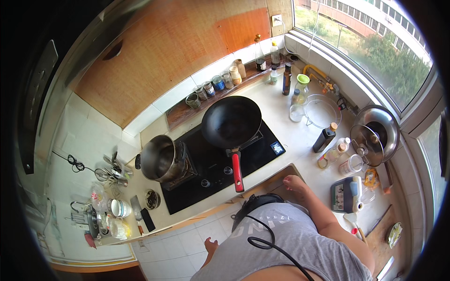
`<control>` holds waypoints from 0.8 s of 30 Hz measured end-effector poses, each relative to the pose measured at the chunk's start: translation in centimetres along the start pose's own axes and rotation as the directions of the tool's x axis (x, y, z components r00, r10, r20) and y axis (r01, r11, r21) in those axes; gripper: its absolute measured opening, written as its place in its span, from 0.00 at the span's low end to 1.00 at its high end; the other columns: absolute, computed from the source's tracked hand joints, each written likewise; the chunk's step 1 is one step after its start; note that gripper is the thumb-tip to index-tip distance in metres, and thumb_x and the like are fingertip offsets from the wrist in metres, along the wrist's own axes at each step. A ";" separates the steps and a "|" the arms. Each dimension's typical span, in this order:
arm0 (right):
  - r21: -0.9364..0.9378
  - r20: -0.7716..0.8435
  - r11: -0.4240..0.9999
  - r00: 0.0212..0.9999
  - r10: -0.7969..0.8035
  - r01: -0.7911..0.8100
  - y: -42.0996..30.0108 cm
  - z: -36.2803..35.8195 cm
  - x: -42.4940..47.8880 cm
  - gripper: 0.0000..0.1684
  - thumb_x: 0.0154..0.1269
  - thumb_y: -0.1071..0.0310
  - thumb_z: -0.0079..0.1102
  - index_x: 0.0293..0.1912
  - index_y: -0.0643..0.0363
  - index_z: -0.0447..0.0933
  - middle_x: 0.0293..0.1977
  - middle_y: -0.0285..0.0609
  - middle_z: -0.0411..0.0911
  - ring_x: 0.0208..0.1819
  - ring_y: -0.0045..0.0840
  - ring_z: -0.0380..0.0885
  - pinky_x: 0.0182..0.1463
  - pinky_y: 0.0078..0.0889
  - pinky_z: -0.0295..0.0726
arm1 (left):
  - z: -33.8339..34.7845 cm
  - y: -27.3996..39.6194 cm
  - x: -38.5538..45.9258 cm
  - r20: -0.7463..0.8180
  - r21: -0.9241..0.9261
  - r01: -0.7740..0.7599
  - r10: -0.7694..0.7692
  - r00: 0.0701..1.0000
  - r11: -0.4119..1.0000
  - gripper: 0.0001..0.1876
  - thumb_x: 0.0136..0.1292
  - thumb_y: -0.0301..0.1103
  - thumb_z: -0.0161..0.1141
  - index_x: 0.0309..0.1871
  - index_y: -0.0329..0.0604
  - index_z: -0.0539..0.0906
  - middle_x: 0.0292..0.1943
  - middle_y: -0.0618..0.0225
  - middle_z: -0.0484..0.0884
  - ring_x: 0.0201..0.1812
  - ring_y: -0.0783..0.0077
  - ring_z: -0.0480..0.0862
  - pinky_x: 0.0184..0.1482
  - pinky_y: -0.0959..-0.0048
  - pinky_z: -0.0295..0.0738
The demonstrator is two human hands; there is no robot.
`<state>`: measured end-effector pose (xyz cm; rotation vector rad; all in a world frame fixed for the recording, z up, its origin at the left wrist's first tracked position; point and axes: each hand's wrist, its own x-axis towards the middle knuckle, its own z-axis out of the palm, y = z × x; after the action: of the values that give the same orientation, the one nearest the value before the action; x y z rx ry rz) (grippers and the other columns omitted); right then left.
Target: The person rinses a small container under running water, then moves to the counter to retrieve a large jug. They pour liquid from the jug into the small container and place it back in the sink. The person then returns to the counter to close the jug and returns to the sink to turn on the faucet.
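Observation:
My right hand [294, 183] hovers by the counter's front edge, over a brown wooden surface [272, 182]. Its fingers are curled and its palm is hidden; no object shows in it. Low on my left side, my left hand [211, 244] hangs above the tiled floor [182, 253], empty, with fingers slightly bent and apart. Before me, a black wok [231, 121] with a red handle [237, 172] rests on the rear burner of a black gas hob [207, 159]. A dark metal pot [158, 158] stands on the left burner.
Spice jars [218, 82] line a wooden ledge. Glass bottles [324, 138], pan lids [376, 135], a wire rack [322, 111] and a dark jug [342, 195] occupy the right counter. A cleaver [136, 207], a phone-like black slab [148, 219] and bowls [120, 208] lie left.

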<state>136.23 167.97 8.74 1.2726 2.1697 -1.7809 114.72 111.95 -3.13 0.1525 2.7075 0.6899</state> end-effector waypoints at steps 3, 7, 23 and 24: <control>-0.004 0.028 0.999 0.999 0.044 -0.044 1.2 -0.1 0.5 0.15 0.64 0.63 0.54 0.41 0.65 0.80 0.25 0.43 0.81 0.25 0.24 0.80 0.30 0.28 0.79 | 1.2 -0.8 -0.3 -0.050 0.108 0.027 -0.022 0.999 0.994 0.26 0.50 0.37 0.65 0.52 0.30 0.79 0.49 0.44 0.80 0.53 0.47 0.79 0.59 0.59 0.72; -0.035 -0.007 0.999 1.000 0.017 -0.017 1.9 0.3 0.6 0.13 0.62 0.67 0.52 0.40 0.64 0.80 0.25 0.42 0.81 0.24 0.24 0.80 0.30 0.28 0.79 | 1.5 -1.1 -1.1 0.043 0.056 0.079 -0.081 0.996 0.995 0.26 0.51 0.39 0.64 0.51 0.30 0.79 0.49 0.43 0.81 0.54 0.49 0.80 0.58 0.60 0.73; -0.192 -0.084 0.959 0.970 -0.228 0.209 1.1 0.2 0.5 0.13 0.59 0.64 0.56 0.39 0.60 0.82 0.37 0.51 0.83 0.42 0.44 0.82 0.46 0.41 0.79 | 0.5 1.8 -0.3 0.097 0.006 0.045 -0.045 0.994 0.999 0.25 0.53 0.34 0.61 0.54 0.28 0.77 0.42 0.45 0.83 0.44 0.52 0.84 0.51 0.62 0.78; -0.208 -0.033 0.957 0.977 -0.213 0.202 0.3 0.1 0.4 0.13 0.60 0.63 0.56 0.39 0.61 0.82 0.37 0.52 0.83 0.43 0.44 0.82 0.47 0.41 0.79 | 0.8 1.2 -0.7 0.077 0.033 0.017 -0.020 0.997 0.999 0.25 0.53 0.34 0.61 0.54 0.29 0.77 0.44 0.45 0.83 0.46 0.52 0.83 0.52 0.62 0.77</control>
<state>136.09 168.11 8.31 1.0970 2.5232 -1.5507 115.73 113.24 -3.02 0.1582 2.6441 0.6227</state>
